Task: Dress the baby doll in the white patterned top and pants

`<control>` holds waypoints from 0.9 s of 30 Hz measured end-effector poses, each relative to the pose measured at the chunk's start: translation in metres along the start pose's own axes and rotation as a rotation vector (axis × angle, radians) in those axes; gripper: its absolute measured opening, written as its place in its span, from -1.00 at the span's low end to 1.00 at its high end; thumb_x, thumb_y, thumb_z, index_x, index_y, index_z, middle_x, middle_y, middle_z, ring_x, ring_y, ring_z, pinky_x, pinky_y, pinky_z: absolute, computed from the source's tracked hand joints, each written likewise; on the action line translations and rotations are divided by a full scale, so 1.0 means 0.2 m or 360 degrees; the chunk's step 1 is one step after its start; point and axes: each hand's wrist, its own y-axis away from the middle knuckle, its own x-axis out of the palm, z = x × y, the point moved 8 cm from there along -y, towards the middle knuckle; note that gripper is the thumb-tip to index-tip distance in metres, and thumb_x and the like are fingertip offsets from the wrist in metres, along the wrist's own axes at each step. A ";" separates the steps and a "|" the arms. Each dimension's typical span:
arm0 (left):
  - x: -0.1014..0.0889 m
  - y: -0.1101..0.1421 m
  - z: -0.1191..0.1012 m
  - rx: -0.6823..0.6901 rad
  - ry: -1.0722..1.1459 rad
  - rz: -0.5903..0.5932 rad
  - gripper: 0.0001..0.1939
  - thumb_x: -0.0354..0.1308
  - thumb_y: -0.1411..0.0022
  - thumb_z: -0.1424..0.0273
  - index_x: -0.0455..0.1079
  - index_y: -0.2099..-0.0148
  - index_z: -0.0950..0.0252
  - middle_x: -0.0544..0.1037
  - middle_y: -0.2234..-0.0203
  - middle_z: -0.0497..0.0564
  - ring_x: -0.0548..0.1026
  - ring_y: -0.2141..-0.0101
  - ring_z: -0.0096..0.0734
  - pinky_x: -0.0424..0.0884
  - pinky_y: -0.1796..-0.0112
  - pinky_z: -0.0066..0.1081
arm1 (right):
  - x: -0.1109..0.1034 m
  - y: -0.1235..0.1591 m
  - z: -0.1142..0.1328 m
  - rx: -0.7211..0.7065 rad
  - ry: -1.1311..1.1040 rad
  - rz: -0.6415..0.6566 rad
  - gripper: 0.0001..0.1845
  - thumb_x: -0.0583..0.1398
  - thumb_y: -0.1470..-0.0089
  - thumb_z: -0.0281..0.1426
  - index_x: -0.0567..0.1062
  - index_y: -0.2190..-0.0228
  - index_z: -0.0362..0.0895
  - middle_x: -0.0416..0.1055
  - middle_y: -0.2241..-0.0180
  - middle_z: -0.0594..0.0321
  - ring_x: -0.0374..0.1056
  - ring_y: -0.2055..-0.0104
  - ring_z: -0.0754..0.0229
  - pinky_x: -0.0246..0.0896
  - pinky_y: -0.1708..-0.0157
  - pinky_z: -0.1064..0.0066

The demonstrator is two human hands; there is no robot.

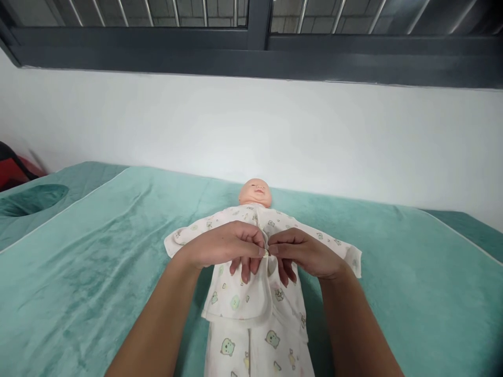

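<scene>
A baby doll [255, 192] lies on its back, its head away from me. It wears a white baby jacket [239, 301] with small animal prints, sleeves spread to both sides, and matching trousers [271, 348]. Over the chest, my left hand [236, 246] pinches the jacket's front edge between thumb and forefinger. My right hand [304, 251] pinches the opposite edge, its fingertips almost meeting the left ones. Below the hands the front edges hang loose and overlap. Whatever small fastening sits between the fingertips is mostly hidden.
A green plush sheet [118, 272] covers the bed, with an oval hole [33, 199] in the padded surface at the far left. Behind stands a white wall [251, 125] under a dark window frame [157, 50]. A red and black object [13, 167] is at the left edge.
</scene>
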 end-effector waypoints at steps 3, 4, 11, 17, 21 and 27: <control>0.00 0.00 0.01 -0.0020 -0.0025 -0.0010 -0.85 0.07 -0.22 0.37 0.30 0.39 0.30 0.52 0.52 -0.04 0.52 0.56 -0.46 0.26 0.60 -0.53 | -0.01 -0.01 -0.03 0.0024 -0.0050 -0.0007 -0.72 0.22 -0.15 -0.28 0.53 0.47 -0.23 0.46 0.65 0.26 0.41 0.65 0.28 0.24 0.70 0.58; 0.00 0.00 0.01 -0.0023 -0.0026 -0.0014 -0.85 0.07 -0.22 0.38 0.29 0.40 0.29 0.53 0.52 -0.04 0.52 0.56 -0.46 0.26 0.60 -0.53 | -0.01 -0.01 -0.03 0.0029 -0.0053 -0.0005 -0.73 0.22 -0.15 -0.28 0.53 0.46 -0.23 0.46 0.65 0.27 0.41 0.65 0.28 0.24 0.71 0.59; 0.00 0.00 0.01 -0.0082 -0.0013 -0.0010 -0.86 0.08 -0.21 0.37 0.30 0.39 0.28 0.51 0.53 -0.06 0.52 0.56 -0.44 0.36 0.54 -0.50 | -0.02 -0.01 -0.03 0.0027 -0.0041 0.0012 -0.71 0.23 -0.14 -0.27 0.54 0.48 -0.23 0.45 0.67 0.29 0.34 0.70 0.34 0.24 0.71 0.59; 0.00 -0.01 0.01 -0.0075 0.0008 -0.0044 -0.86 0.10 -0.21 0.36 0.30 0.40 0.28 0.51 0.56 -0.06 0.51 0.58 -0.44 0.36 0.55 -0.50 | -0.01 -0.01 -0.02 0.0007 0.0016 0.0035 -0.67 0.22 -0.16 -0.24 0.53 0.48 -0.24 0.45 0.67 0.27 0.32 0.71 0.35 0.23 0.71 0.59; 0.00 -0.01 0.01 -0.0068 0.0020 -0.0070 -0.85 0.10 -0.20 0.37 0.30 0.41 0.29 0.50 0.58 -0.06 0.50 0.59 -0.44 0.35 0.57 -0.51 | -0.02 -0.01 -0.03 0.0004 -0.0034 0.0018 -0.58 0.17 -0.19 -0.14 0.48 0.50 -0.23 0.46 0.65 0.23 0.34 0.69 0.33 0.23 0.72 0.57; 0.00 0.00 0.02 -0.0071 0.0005 -0.0062 -0.87 0.10 -0.20 0.37 0.35 0.38 0.30 0.50 0.56 -0.06 0.50 0.58 -0.45 0.38 0.54 -0.50 | -0.01 -0.01 -0.04 0.0010 -0.0040 0.0075 -0.71 0.31 -0.05 -0.22 0.42 0.36 -0.18 0.43 0.59 0.33 0.42 0.61 0.28 0.23 0.73 0.58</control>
